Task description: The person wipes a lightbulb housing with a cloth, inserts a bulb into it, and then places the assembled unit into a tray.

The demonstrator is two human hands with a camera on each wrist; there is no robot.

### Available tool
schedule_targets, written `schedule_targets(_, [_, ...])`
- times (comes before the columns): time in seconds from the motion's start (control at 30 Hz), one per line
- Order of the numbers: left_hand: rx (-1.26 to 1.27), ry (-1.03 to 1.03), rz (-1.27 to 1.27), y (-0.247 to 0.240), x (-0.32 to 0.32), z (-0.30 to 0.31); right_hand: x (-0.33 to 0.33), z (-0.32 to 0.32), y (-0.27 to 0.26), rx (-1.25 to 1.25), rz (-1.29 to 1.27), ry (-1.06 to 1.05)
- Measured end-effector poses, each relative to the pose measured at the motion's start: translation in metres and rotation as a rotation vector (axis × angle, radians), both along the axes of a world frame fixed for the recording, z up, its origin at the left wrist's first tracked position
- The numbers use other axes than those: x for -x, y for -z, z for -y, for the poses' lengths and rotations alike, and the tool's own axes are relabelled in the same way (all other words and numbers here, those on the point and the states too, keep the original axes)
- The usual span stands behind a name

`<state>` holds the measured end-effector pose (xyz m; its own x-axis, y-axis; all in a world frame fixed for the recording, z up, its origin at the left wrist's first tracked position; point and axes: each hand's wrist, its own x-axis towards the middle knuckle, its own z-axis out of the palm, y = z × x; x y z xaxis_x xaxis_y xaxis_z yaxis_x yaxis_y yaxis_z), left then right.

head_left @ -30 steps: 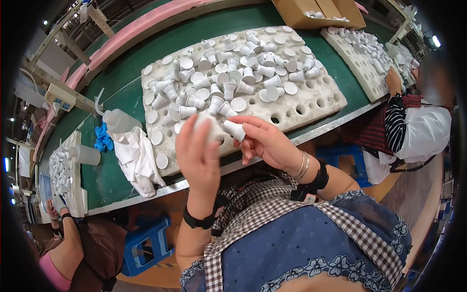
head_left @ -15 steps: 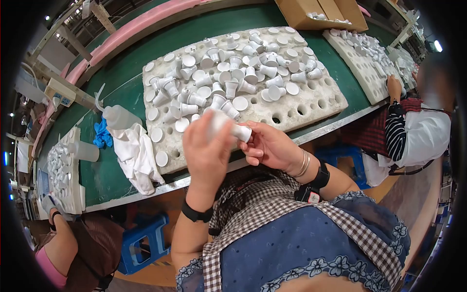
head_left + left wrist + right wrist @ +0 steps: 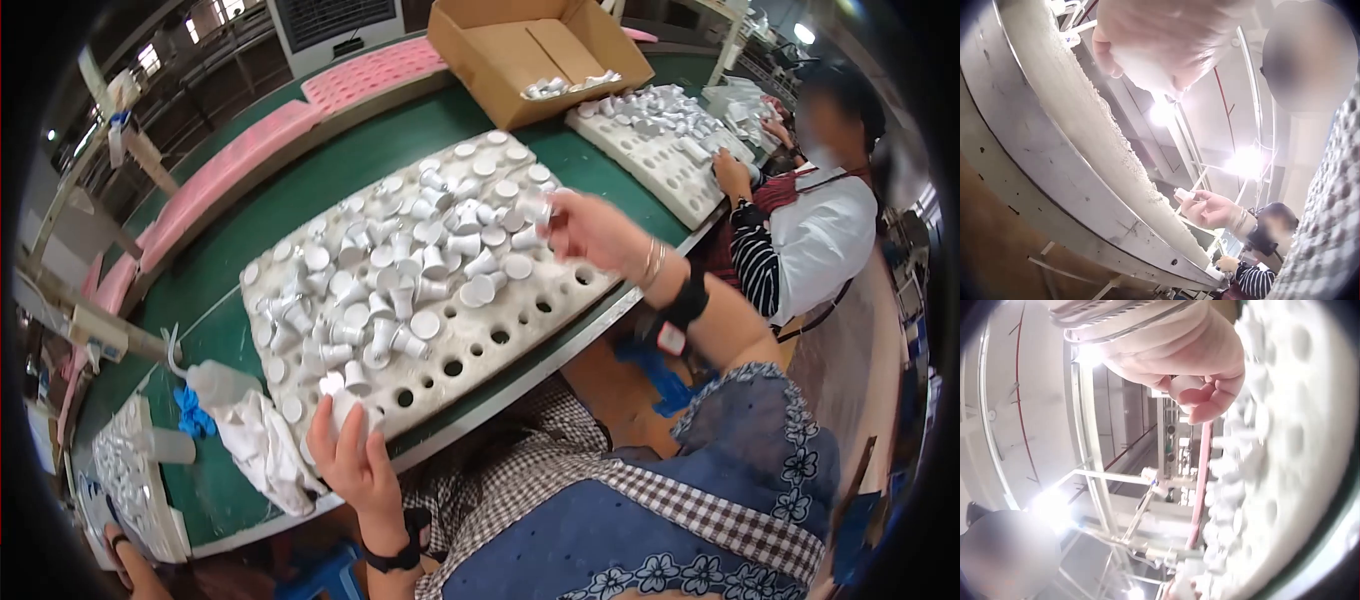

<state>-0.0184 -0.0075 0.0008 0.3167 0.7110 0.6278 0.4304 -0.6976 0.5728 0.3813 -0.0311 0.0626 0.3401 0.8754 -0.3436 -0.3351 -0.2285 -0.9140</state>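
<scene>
My right hand (image 3: 603,232) is raised over the right side of the foam board (image 3: 490,345), pinching a small white cup-shaped piece (image 3: 537,208) between thumb and fingers. That same white piece (image 3: 1185,194) shows at the fingertips in the left wrist view. Near the board's front left corner, my left hand (image 3: 358,468) holds a white wad (image 3: 1147,76), its kind unclear, half hidden by the fingers. Many similar white cup-shaped pieces (image 3: 433,262) lie heaped on the board, several with their flat round ends up.
A white cloth (image 3: 262,450), a squeeze bottle (image 3: 222,383) and a blue glove-like bundle (image 3: 192,412) lie left of the board. A cardboard box (image 3: 480,75) stands behind. To the right, another person (image 3: 815,225) works at a second board (image 3: 660,175).
My hands have moved apart: the right went up and right with the cup-shaped piece, the left down and left with the white wad. The head view has turned.
</scene>
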Motion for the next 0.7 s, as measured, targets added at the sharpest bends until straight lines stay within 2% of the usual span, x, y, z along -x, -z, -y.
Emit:
schedule_targets(0.13, [0.047,-0.014,0.074,0.0,-0.006,0.004,-0.117,-0.063,-0.031,-0.301,0.073,0.152])
schedule_targets(0.2, [0.058,-0.018,0.071,-0.001,-0.009,0.006,-0.127,-0.096,-0.06,-0.515,0.217,0.307])
schedule_targets(0.33, [0.031,-0.033,0.044,-0.005,-0.01,0.01,-0.109,-0.106,-0.05,-0.451,0.232,0.412])
schedule_targets(0.4, [0.05,-0.044,0.058,-0.006,-0.007,0.011,-0.082,-0.101,-0.016,-0.294,0.545,0.105])
schedule_targets(0.47, [0.055,-0.048,0.046,-0.006,-0.004,0.01,-0.035,-0.079,0.013,-0.279,0.775,-0.044])
schedule_targets(0.5, [0.061,-0.039,0.031,-0.005,-0.003,0.01,-0.009,-0.064,0.018,-0.297,1.0,-0.102])
schedule_targets(0.53, [0.065,-0.035,0.025,-0.004,-0.002,0.01,0.013,-0.047,0.02,-0.309,1.223,-0.156])
schedule_targets(0.6, [0.042,-0.006,0.001,-0.005,-0.002,0.008,0.041,-0.023,0.029,-0.474,1.456,-0.239])
schedule_targets(0.63, [0.046,-0.002,-0.005,-0.006,-0.003,0.008,0.051,-0.014,0.031,-0.467,1.45,-0.236])
schedule_targets(0.7, [0.021,0.025,-0.032,-0.01,-0.004,0.009,0.068,-0.002,0.034,-0.283,1.568,-0.183])
